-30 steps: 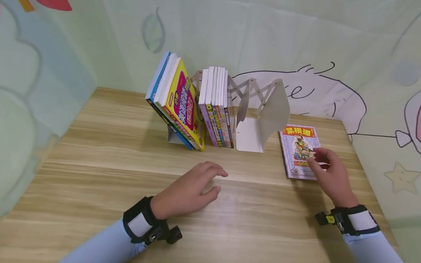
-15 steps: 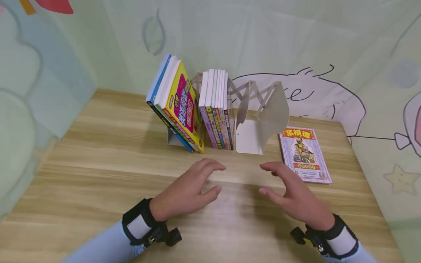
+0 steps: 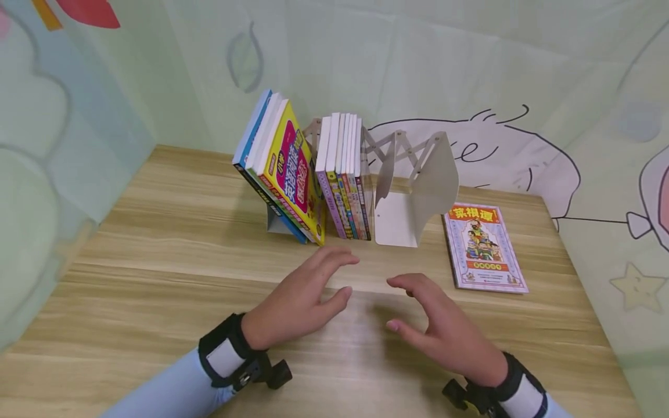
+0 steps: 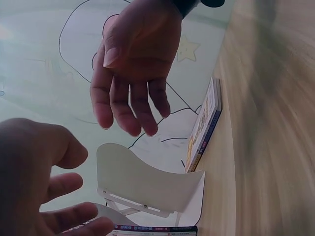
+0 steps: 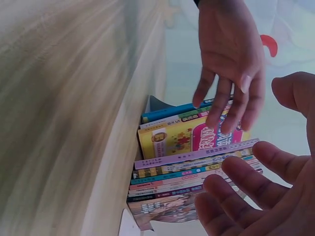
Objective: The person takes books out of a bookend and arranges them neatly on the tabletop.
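Note:
My left hand [image 3: 295, 299] hovers above the table in front of the bookshelf, fingers loosely bent and holding nothing. Facing it, my right hand [image 3: 444, 325] hangs over the table with thumb and fingers apart, also holding nothing. A beige folding bookshelf [image 3: 436, 180] stands at the back. In its left section large books, with a yellow book [image 3: 295, 168] in front, lean to the left. Thinner books [image 3: 340, 168] stand almost upright in the middle section. Its right section holds no book. To the right of the shelf, a purple-bordered book [image 3: 486, 249] with an orange title lies flat, cover up.
The wood-grain table [image 3: 157, 278] meets a printed cloth wall [image 3: 418, 58] at the back and sides. Both wrists wear black straps with small cameras, such as the left wrist camera [image 3: 277, 374].
My right hand has moved left and toward me, away from the purple-bordered book, which lies uncovered now. My left hand has hardly moved. The shelved books stay as they were.

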`<state>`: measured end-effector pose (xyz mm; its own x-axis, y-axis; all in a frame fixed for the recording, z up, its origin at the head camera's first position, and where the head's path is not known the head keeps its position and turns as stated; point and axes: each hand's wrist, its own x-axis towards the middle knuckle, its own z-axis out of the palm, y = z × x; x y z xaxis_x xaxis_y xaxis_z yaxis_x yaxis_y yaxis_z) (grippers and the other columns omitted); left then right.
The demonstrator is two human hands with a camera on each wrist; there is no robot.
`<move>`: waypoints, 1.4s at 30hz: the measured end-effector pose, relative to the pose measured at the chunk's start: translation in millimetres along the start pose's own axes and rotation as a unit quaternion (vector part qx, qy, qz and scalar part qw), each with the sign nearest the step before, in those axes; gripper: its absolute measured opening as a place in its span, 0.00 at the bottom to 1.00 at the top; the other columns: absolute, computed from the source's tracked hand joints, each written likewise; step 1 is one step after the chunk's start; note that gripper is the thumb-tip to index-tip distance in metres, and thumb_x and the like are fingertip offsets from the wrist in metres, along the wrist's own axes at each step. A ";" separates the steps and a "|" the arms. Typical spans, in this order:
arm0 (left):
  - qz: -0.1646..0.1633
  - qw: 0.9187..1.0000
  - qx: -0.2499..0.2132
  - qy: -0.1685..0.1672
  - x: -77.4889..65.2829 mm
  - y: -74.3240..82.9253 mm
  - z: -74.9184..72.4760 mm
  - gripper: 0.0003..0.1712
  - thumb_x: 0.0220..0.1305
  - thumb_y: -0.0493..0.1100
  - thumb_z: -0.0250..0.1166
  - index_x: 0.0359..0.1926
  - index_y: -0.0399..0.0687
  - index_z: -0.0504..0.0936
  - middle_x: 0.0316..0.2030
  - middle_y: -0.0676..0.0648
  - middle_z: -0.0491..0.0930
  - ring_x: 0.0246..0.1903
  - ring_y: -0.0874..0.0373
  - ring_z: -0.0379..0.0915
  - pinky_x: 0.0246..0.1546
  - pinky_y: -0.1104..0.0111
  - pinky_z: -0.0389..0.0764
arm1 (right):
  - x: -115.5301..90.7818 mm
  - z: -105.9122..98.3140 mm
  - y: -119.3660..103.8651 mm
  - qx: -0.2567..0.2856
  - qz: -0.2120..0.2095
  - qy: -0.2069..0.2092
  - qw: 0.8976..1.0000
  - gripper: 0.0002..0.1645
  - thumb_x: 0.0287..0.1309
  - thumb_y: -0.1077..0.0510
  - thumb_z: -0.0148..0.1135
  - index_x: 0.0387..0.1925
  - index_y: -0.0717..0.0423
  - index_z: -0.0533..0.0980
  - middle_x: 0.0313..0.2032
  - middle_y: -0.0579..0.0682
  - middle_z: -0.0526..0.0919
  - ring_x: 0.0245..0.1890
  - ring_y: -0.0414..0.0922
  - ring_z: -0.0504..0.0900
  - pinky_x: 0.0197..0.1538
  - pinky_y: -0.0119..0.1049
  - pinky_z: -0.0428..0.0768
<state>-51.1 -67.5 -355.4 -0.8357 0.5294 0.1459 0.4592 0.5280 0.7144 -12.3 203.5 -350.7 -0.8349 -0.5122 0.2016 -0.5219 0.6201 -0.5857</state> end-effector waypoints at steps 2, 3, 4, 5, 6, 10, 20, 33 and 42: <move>0.012 1.000 0.007 0.010 2.6 0.3 -0.3 0.27 0.69 0.47 0.63 0.67 0.53 0.72 0.66 0.51 0.68 0.66 0.58 0.66 0.67 0.58 0.72 | -1.4 1.3 0.8 0.000 0.003 -0.002 1.000 0.34 0.61 0.50 0.70 0.66 0.44 0.68 0.59 0.38 0.75 0.58 0.38 0.75 0.57 0.42 0.80; 0.019 1.000 0.014 0.015 4.1 0.5 -0.6 0.27 0.69 0.47 0.63 0.67 0.52 0.72 0.66 0.50 0.68 0.66 0.57 0.66 0.67 0.58 0.72 | -2.0 1.9 1.3 0.001 0.004 -0.003 1.000 0.32 0.62 0.50 0.69 0.65 0.43 0.69 0.59 0.37 0.75 0.57 0.37 0.75 0.56 0.42 0.80; 0.026 0.999 0.022 0.019 5.7 0.9 -1.0 0.27 0.69 0.47 0.62 0.67 0.52 0.72 0.67 0.50 0.68 0.66 0.57 0.66 0.67 0.58 0.72 | -2.5 2.4 1.7 0.001 0.006 -0.004 1.000 0.31 0.62 0.50 0.69 0.65 0.43 0.69 0.58 0.37 0.75 0.56 0.37 0.75 0.55 0.42 0.80; 0.032 0.999 0.030 0.024 7.5 1.4 -1.6 0.27 0.69 0.47 0.62 0.68 0.51 0.71 0.67 0.49 0.68 0.66 0.57 0.66 0.67 0.58 0.72 | -3.1 3.0 2.1 0.002 0.008 -0.006 1.000 0.30 0.62 0.50 0.69 0.64 0.42 0.70 0.57 0.36 0.75 0.56 0.36 0.75 0.55 0.42 0.81; 0.040 0.998 0.039 0.029 9.5 2.0 -2.2 0.28 0.69 0.47 0.62 0.68 0.50 0.71 0.67 0.48 0.68 0.66 0.56 0.67 0.67 0.58 0.72 | -3.7 3.5 2.4 0.003 0.010 -0.008 1.000 0.29 0.62 0.50 0.69 0.63 0.41 0.70 0.57 0.36 0.76 0.56 0.36 0.75 0.54 0.42 0.81; 0.067 0.993 0.083 0.048 19.7 7.6 -6.7 0.31 0.69 0.47 0.62 0.69 0.47 0.68 0.68 0.45 0.67 0.66 0.53 0.66 0.67 0.58 0.71 | -6.1 5.4 3.3 0.008 0.019 -0.014 1.000 0.27 0.62 0.51 0.69 0.61 0.40 0.71 0.56 0.37 0.77 0.55 0.37 0.76 0.53 0.41 0.82; 0.127 0.969 0.164 0.133 64.1 24.4 -13.3 0.26 0.68 0.45 0.60 0.64 0.42 0.74 0.68 0.38 0.64 0.58 0.49 0.74 0.53 0.63 0.83 | -14.0 9.4 10.0 0.016 -0.047 0.004 0.999 0.23 0.61 0.55 0.70 0.57 0.41 0.75 0.55 0.40 0.78 0.55 0.39 0.77 0.59 0.31 0.76; 0.085 0.948 0.252 0.175 96.5 16.4 -15.2 0.25 0.68 0.45 0.58 0.64 0.41 0.74 0.73 0.33 0.59 0.22 0.60 0.74 0.14 0.78 0.70 | -18.9 9.2 16.1 0.024 -0.075 0.015 0.997 0.20 0.59 0.59 0.70 0.51 0.39 0.78 0.54 0.40 0.77 0.54 0.39 0.77 0.61 0.25 0.72; 0.089 0.939 0.292 0.158 98.4 15.0 -14.0 0.26 0.68 0.46 0.59 0.63 0.39 0.75 0.73 0.34 0.60 0.21 0.60 0.74 0.18 0.74 0.74 | -18.6 9.7 14.2 0.036 -0.069 0.016 0.997 0.18 0.60 0.61 0.69 0.50 0.38 0.79 0.54 0.40 0.77 0.53 0.39 0.78 0.60 0.27 0.74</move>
<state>-130.7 -16.8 -320.8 -0.7358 0.4684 0.4892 0.6095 0.7728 0.1768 -2.5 216.1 -370.3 -0.7614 -0.5704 0.3080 -0.6195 0.5004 -0.6048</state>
